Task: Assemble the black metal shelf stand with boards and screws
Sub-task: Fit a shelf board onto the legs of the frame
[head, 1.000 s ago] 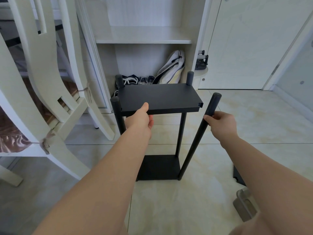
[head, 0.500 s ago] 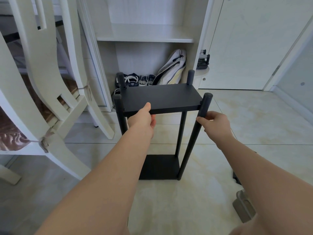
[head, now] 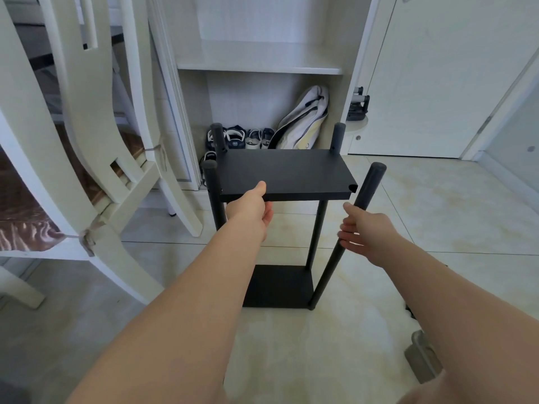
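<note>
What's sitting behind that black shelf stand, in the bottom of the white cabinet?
A row of small shoes and a white bag leaning in the cabinet. The stand's top board and rear posts hide the bag's base and some shoes.

My right hand (head: 363, 230) has slid a bit lower down the loose pole (head: 369, 188). Half a second ago the top of the pole was right against the front corner of the board (head: 285, 170). Now it leans away again, and I can see the little notch in that corner.
</note>
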`<state>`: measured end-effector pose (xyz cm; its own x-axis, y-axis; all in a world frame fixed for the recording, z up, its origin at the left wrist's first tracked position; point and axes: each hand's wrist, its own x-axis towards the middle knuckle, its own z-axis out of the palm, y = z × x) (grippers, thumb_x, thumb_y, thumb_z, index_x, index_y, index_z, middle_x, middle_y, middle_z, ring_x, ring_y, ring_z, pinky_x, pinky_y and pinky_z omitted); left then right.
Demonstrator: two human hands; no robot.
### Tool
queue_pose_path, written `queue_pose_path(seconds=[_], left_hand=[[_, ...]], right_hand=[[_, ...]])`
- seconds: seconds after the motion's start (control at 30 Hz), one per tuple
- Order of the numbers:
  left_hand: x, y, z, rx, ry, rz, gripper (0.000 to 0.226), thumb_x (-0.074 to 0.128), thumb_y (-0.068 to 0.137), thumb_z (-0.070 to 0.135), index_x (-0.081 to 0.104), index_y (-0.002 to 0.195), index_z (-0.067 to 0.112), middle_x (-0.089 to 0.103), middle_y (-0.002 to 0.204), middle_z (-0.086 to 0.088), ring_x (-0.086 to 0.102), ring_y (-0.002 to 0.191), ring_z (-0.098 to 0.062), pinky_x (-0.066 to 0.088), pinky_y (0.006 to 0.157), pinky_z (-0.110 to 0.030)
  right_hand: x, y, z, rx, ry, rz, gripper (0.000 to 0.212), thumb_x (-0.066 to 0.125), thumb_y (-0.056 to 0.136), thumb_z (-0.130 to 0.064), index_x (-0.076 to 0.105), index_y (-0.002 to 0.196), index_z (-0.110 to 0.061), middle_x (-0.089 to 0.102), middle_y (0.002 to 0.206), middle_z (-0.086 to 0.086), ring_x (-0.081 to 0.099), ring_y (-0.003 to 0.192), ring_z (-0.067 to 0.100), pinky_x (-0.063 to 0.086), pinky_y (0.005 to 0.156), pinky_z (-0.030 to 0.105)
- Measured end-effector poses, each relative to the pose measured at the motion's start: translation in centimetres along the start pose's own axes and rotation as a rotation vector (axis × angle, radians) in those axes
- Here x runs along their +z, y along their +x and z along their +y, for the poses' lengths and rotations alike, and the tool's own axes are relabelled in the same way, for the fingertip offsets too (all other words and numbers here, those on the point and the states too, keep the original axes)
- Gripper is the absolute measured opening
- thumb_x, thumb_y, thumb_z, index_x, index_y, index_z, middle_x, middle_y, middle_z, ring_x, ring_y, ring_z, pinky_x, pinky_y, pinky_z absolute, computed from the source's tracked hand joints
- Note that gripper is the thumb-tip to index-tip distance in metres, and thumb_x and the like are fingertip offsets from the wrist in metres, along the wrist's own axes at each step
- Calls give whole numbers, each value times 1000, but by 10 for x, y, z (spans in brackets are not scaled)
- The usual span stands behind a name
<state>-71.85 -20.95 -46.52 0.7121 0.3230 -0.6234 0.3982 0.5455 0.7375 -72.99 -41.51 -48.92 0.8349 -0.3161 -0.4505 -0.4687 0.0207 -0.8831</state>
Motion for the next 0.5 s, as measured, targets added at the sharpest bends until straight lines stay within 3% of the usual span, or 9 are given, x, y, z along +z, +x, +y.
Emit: queue_pose_path(seconds=[0.1, 0.2, 0.4, 0.5], left_hand=[[-2, 0, -1, 8, -5, -10, 35, 78, 86, 27, 58, 110, 12, 69, 104, -7, 69, 88, -14, 59, 69, -26], [-3, 2, -4, 9, -11, -22, 37, 79, 86, 26, 59, 113, 12, 69, 103, -7, 69, 88, -14, 58, 65, -25], [-6, 10, -11, 4, 13, -6, 35, 79, 86, 27, 59, 111, 12, 70, 102, -7, 69, 88, -14, 58, 65, -25], [-9, 16, -17, -11, 19, 16, 34, 79, 85, 29, 57, 106, 14, 69, 97, -5, 69, 86, -13, 60, 71, -26]], right_hand=[[11, -4, -1, 43, 128, -196, 41, 68, 94, -44, 63, 107, -5, 70, 110, 11, 71, 100, 26, 59, 80, 38], [26, -5, -4, 74, 298, -247, 47, 70, 93, -45, 62, 116, -5, 70, 115, 11, 70, 105, 26, 59, 86, 39], [50, 2, -3, 92, 473, -160, 40, 72, 94, -29, 59, 122, -5, 72, 107, 14, 74, 91, 22, 60, 63, 30], [57, 6, 4, 126, 499, -132, 33, 69, 96, -22, 58, 122, -3, 72, 103, 17, 75, 88, 24, 60, 59, 30]])
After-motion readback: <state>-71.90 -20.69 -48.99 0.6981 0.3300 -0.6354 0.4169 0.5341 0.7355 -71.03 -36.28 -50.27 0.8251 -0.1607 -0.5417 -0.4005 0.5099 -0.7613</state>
